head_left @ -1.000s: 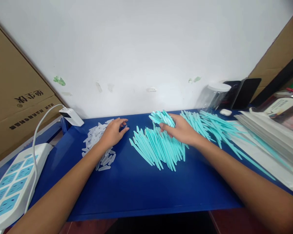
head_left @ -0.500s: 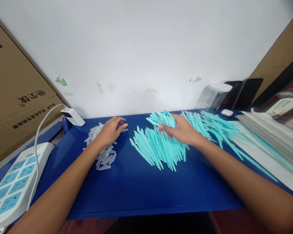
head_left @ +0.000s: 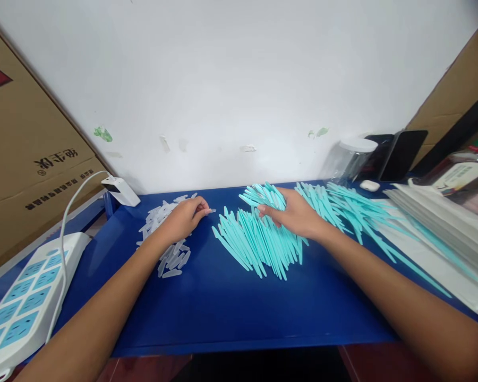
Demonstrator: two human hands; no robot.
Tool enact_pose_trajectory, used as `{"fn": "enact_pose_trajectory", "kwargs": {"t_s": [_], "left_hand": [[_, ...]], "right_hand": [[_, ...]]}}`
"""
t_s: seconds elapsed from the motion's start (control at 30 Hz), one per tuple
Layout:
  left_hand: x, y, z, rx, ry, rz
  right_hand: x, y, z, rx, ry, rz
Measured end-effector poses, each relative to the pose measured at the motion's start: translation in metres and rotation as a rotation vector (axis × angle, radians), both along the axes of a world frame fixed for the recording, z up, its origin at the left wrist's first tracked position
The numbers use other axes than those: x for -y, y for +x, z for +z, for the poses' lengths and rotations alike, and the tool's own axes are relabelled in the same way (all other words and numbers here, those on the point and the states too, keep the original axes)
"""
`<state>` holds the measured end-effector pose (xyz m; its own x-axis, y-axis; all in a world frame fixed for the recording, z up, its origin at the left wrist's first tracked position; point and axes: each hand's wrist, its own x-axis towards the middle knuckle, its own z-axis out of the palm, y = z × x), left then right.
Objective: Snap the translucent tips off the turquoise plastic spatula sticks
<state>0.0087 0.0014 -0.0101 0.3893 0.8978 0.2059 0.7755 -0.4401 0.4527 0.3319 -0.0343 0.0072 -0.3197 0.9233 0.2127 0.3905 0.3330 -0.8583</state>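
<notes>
My left hand (head_left: 191, 215) is closed in a pinch on a small clear plastic cap (head_left: 212, 210), whose end sticks out past the fingertips. Under and around that wrist lies a loose pile of similar translucent caps (head_left: 174, 259). A bundle of slim turquoise sticks (head_left: 263, 195), which look like eyebrow razors, is gripped in my right hand (head_left: 292, 212); several have clear-looking ends. Just below this hand a fanned heap of the same turquoise razors (head_left: 258, 241) rests on the blue table. The right palm and fingers hide part of the bundle.
More turquoise razors (head_left: 354, 207) spread out on the right, partly over white packaging (head_left: 442, 233). Behind them stand a lidded clear jar (head_left: 350, 159), dark phones (head_left: 404, 154) and a white earbud case (head_left: 369, 185). A power strip (head_left: 32, 297) and charger (head_left: 120, 191) sit left.
My left hand's fingers have closed from a looser pose onto a clear cap and moved slightly right with it. The right hand and its bundle have stayed almost still.
</notes>
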Motion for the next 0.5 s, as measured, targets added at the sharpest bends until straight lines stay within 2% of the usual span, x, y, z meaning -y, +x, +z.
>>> {"fn": "enact_pose_trajectory", "kwargs": {"t_s": [0.17,0.27,0.5], "left_hand": [[0.016,0.025,0.005,0.407,-0.115,-0.049],[0.022,0.035,0.005,0.582,-0.185,-0.073],[0.028,0.042,0.005,0.713,-0.208,-0.03]], "right_hand": [[0.002,-0.002,0.001,0.001,-0.002,0.005],[0.004,-0.004,0.001,0.005,-0.024,0.018],[0.006,-0.006,0.003,0.02,-0.03,0.106]]}}
